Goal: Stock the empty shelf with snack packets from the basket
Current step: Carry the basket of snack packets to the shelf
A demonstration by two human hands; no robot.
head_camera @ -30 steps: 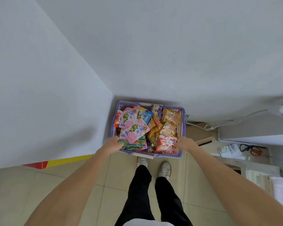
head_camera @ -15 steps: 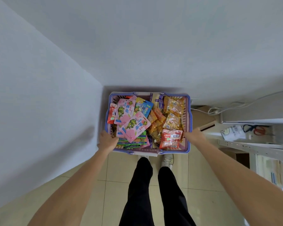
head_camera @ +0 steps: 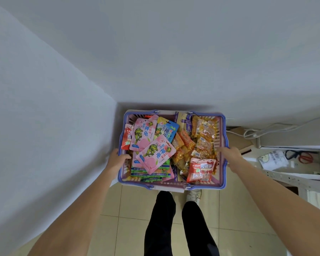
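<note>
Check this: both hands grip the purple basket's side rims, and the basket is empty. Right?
Not empty. The head view shows the basket full of snack packets, a pink packet lying on top. The left hand and right hand do grip its side rims.

Snack packets [head_camera: 156,156] in basket [head_camera: 222,126], hands [head_camera: 116,160] on its left and right sides
</note>
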